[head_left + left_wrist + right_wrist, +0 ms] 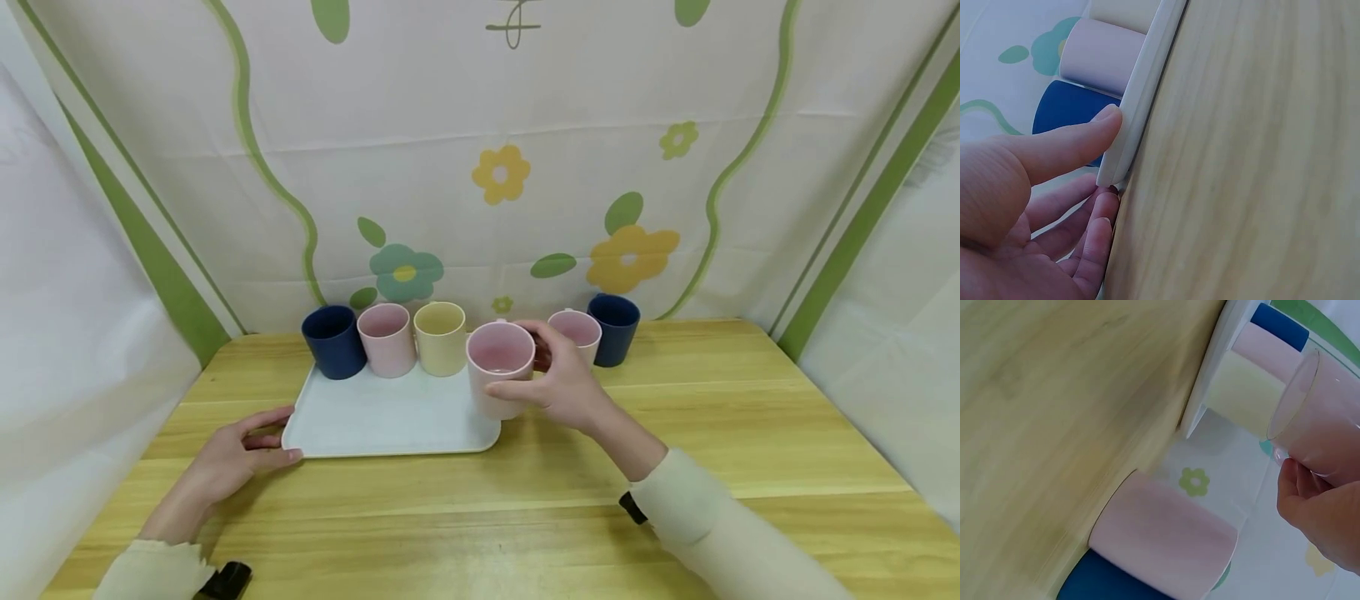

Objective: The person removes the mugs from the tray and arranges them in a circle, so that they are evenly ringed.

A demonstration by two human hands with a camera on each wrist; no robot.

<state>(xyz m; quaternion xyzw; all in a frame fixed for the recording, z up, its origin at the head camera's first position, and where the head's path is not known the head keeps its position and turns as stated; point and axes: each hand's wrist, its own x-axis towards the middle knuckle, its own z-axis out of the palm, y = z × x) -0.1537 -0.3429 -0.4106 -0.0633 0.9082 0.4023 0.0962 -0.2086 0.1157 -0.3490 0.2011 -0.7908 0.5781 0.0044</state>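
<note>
My right hand grips a pink mug, thumb across its near side and fingers behind. In the right wrist view this mug is up off the table, over the right end of the white tray. A navy mug, a second pink mug and a yellow mug stand in a row along the tray's back edge. At the tray's front left corner, my left hand holds the rim, with the thumb on it and the fingers low beside the corner.
Right of the tray, another pink mug and a navy mug stand side by side on the wooden table. A white curtain with printed flowers hangs just behind the mugs, and white cloth encloses both sides.
</note>
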